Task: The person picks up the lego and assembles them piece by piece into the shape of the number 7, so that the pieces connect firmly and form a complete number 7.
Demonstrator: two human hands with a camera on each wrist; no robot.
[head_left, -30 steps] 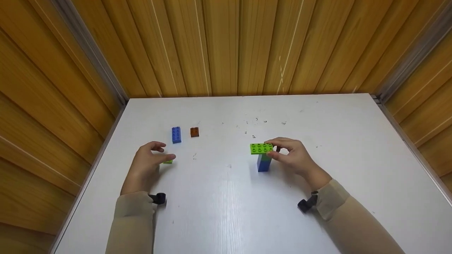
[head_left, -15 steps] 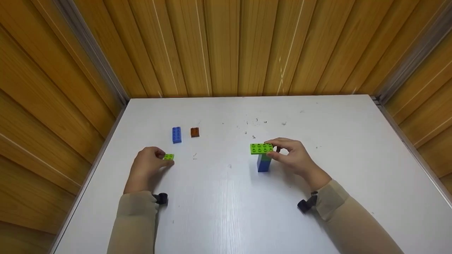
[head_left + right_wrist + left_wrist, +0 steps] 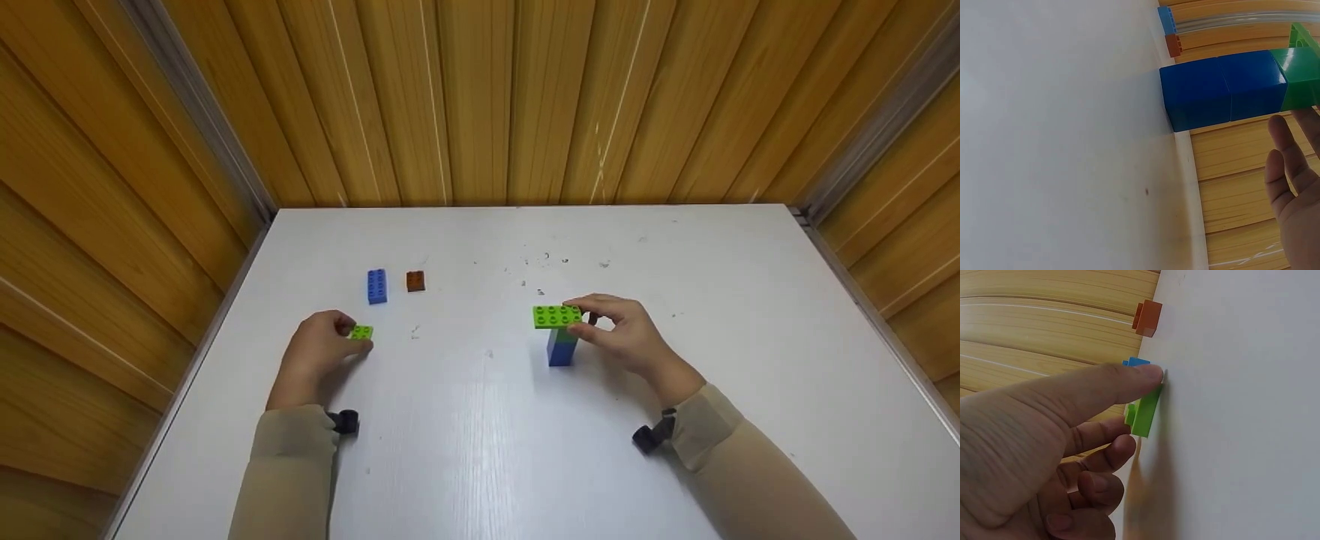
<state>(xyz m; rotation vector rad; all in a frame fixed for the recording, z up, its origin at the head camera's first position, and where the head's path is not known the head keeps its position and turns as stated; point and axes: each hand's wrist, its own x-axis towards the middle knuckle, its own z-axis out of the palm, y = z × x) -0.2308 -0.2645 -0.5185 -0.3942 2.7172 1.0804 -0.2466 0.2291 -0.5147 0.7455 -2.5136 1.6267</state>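
Note:
In the head view, my left hand (image 3: 315, 349) pinches a small lime-green brick (image 3: 361, 332) between thumb and fingers, low over the white table. The left wrist view shows this green brick (image 3: 1147, 410) partly behind the thumb. My right hand (image 3: 626, 334) grips the right end of a lime-green studded plate (image 3: 553, 316) that tops a tower. Below the plate are a darker green block (image 3: 1299, 76) and two stacked blue blocks (image 3: 1224, 90). The tower stands upright on the table, and the plate juts out to its left.
A long blue brick (image 3: 376, 286) and a small brown brick (image 3: 415, 281) lie beyond my left hand on the white table (image 3: 465, 420). Wood-patterned panels (image 3: 480, 97) rise behind the table and at both sides. Dark marks spot the tabletop.
My left thumb and fingers have come together around the small lime-green brick, which the thumb mostly covered before. The right hand and the tower stay in place.

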